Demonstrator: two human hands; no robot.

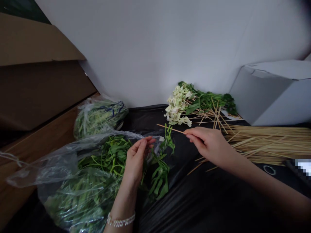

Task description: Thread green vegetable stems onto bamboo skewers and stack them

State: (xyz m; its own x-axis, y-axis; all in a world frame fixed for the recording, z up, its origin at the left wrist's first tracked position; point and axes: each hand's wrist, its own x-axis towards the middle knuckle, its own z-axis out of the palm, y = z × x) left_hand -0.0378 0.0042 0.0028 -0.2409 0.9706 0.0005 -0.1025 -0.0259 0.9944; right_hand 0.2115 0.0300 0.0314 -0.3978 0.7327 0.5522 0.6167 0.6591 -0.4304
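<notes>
My right hand (pixel 206 142) is closed around a thin wooden skewer (pixel 176 130), whose pointed end reaches left. Near that end, a sprig of leafy greens (pixel 169 140) hangs at the skewer; whether it is pierced I cannot tell. To the left of the tip is my left hand (pixel 139 152), its fingers curled with the thumb against them. Anything between those fingertips is hidden. Loose green leaves (pixel 160 181) lie just below and right of it. Under and beside my left wrist sits an opened clear plastic bag (pixel 80 197) full of leafy greens.
A second bag of greens (pixel 99 116) stands behind. Skewered white-green leaves (pixel 178 103) and darker greens (pixel 209 98) lie at the back. A large pile of bare skewers (pixel 269 142) spreads right, near a white box (pixel 269 94). A cardboard box (pixel 43 77) stands left. Black plastic sheeting (pixel 194 200) lies underneath.
</notes>
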